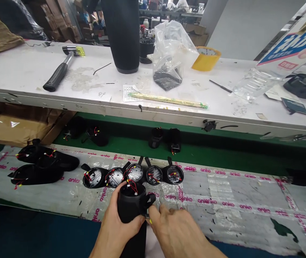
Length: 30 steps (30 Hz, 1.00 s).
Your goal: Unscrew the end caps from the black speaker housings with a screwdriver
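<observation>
My left hand (120,224) is wrapped round a black cylinder (131,206), held upright with its open end up. Red wires with small white and yellow connectors stick out of that opening, and a black strap loop (149,201) juts from its right side. Close against the same side, below the loop, my right hand (169,224) has its fingers curled together. A small yellow and metallic bit shows at its fingertips; what it belongs to is hidden. Just beyond, a row of several black cylinders (154,175) shows round silvery ends with red wires.
More black cylinders (38,174) lie left on the plastic-covered lower bench (239,200). Others stand on the green shelf behind. The raised white shelf (88,86) holds a hammer (61,70), a tall black cylinder (123,36), a plastic bag (169,53), yellow tape (206,59) and a tilted bottle (282,53).
</observation>
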Motion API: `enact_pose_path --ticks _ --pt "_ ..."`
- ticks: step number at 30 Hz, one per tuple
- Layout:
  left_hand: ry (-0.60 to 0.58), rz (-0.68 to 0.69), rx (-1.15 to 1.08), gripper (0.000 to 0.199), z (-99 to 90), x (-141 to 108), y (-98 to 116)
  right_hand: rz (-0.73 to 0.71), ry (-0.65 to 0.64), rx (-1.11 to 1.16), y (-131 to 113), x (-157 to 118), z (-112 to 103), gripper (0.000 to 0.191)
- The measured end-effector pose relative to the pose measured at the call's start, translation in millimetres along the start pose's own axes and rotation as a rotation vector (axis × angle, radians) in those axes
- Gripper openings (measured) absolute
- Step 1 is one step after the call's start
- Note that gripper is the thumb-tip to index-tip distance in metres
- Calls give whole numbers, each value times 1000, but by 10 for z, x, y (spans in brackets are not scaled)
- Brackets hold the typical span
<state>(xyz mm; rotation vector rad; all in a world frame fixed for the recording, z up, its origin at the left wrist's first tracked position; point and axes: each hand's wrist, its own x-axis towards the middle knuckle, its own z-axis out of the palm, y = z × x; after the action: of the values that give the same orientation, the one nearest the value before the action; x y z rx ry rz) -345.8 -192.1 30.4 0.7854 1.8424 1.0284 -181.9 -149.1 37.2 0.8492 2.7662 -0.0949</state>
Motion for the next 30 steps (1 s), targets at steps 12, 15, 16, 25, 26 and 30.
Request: enact_pose_path --ticks 12,15,16,25,26,30 --pt "-201 7 -232 79 -184 108 -256 -26 -11 45 -43 105 24 36" --pt "-237 -5 -288 82 -216 144 -352 -6 32 58 -57 100 56 35" --pt "-239 -7 -286 84 -217 154 -378 2 20 61 -61 102 52 34" --pt "-103 42 -176 75 -161 104 -382 76 8 21 -192 110 97 35" --pt "-74 32 -169 75 -160 96 -380 97 7 14 -226 118 130 34" --pt "-73 -21 -239 80 -184 105 -407 213 -35 -1 -375 178 249 27"
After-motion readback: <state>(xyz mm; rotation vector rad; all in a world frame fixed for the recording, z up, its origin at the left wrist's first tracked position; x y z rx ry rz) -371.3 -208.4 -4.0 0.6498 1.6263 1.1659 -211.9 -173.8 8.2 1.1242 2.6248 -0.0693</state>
